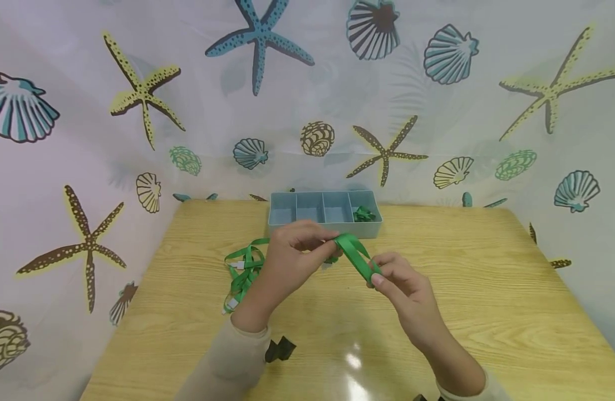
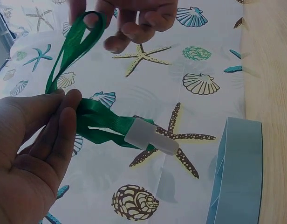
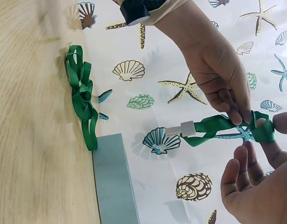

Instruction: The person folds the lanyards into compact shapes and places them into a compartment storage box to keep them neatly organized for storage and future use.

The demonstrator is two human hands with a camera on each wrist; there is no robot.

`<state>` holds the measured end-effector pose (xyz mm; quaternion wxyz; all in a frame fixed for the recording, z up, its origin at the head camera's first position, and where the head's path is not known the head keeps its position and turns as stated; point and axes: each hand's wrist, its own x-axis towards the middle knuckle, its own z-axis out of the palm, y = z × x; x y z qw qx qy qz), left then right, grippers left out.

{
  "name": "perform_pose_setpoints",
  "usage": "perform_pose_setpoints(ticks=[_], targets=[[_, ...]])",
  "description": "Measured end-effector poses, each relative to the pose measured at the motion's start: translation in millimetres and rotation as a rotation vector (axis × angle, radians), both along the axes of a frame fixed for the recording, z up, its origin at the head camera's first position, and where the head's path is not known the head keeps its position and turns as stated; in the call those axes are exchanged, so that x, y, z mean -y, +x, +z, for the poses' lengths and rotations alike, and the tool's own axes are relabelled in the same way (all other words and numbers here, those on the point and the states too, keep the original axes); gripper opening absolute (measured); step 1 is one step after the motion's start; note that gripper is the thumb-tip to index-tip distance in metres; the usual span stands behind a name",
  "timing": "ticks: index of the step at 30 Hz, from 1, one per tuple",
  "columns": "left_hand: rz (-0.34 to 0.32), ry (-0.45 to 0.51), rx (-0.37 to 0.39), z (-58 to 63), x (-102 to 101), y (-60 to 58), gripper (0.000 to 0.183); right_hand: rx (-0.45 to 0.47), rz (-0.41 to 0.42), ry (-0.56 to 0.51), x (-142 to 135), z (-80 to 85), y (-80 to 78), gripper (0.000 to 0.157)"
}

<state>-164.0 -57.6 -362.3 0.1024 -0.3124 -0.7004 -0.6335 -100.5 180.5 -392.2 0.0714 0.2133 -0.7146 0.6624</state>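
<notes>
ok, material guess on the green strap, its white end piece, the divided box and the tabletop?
Green strap: likely fabric ribbon, slight sheen; thin, folds softly.
White end piece: probably plastic, matte; smooth, opaque, squared edges.
Divided box: likely moulded plastic, smooth; thin walls, uniform colour.
Tabletop: wood or wood-look laminate, glossy; grain and bright reflections.
</notes>
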Motion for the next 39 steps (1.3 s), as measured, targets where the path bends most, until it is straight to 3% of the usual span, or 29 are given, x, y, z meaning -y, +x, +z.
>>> perform_pose_setpoints(ticks=[10, 18, 26, 29, 35, 39], targets=[[-0.027, -0.025, 0.055, 5.2, 1, 5.7, 0.015, 0.033, 0.062, 0.024, -2, -16.6, 1.1, 0.016], [-0.113, -0.044, 0.043, 9.2, -2, 10.4, 0.017, 0.067, 0.071, 0.040, -2, -28.4, -0.9, 0.019], [-0.050, -0.104, -0.016, 9.4, -5, 12.9, 0.014, 0.092, 0.108, 0.029, -1, -30.4, 0.4, 0.012], [-0.022, -0.108, -0.041, 9.8, -8, 13.9, 0.015, 0.103, 0.080, 0.035, -2, -28.8, 0.4, 0.015], [0.045, -0.133, -0.076, 12.3, -13, 15.0, 0.016, 0.136, 0.026, 0.061, -3, -26.2, -2.7, 0.036], [0.028, -0.130, -0.104, 12.1, -15, 14.9, 0.015, 0.152, -0.007, 0.011, -3, -26.7, -1.7, 0.026]])
